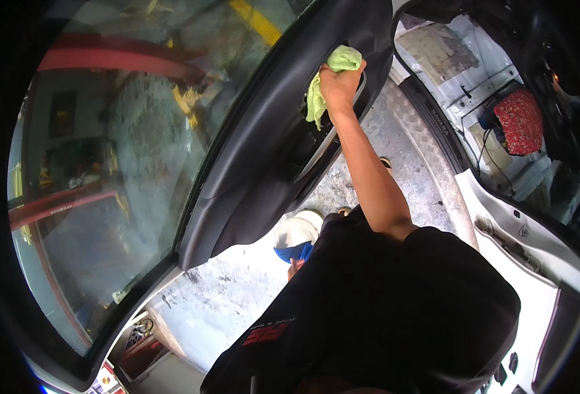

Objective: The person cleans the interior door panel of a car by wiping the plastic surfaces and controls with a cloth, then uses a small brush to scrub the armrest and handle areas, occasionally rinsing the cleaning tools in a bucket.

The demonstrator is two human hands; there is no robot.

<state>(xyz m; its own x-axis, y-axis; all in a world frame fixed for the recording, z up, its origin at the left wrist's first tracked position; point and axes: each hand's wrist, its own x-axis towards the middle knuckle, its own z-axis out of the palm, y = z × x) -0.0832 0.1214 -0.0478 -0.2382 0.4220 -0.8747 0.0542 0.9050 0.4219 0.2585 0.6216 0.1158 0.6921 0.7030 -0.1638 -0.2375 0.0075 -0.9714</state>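
My right hand is closed around a light green microfibre cloth, pressed against the black inner trim panel of an open car door, beside its grab handle. Part of the cloth hangs below the fist. My left hand shows only as a few fingers past my black shirt, next to a blue cloth at a white bucket on the floor. Whether those fingers hold the blue cloth cannot be told.
The door window fills the left side. At the right lie a metal tread-plate side step, a black door sill and the bare cabin floor, with cables and a red patterned item. The concrete floor is stained.
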